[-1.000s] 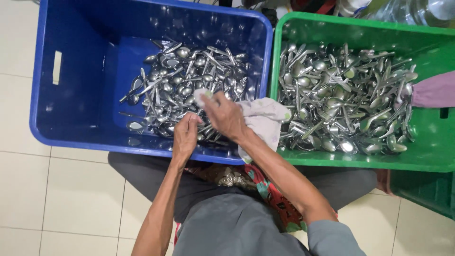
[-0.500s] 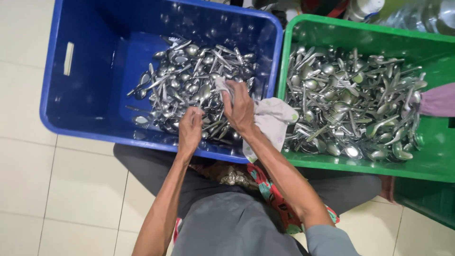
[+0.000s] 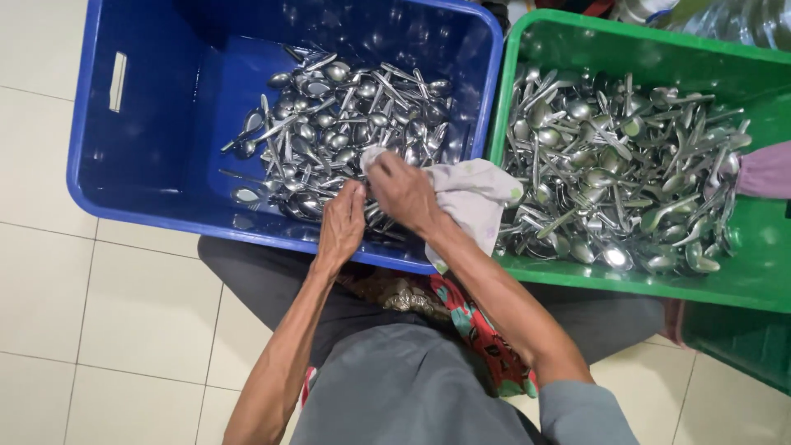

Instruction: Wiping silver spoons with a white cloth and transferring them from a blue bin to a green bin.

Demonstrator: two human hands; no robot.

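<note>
Fingers of the right hand (image 3: 404,191) clamp a pale cloth (image 3: 470,194) around a spoon; left hand (image 3: 342,222) fingers pinch its handle just beside, above the blue crate (image 3: 148,165). Best rub firmly, turning it, before releasing.

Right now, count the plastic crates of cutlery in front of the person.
2. The blue plastic crate sits on the left, where both hands work over its metal spoons. The green plastic crate stands touching its right side. Another green edge at lower right may be a third.
</note>
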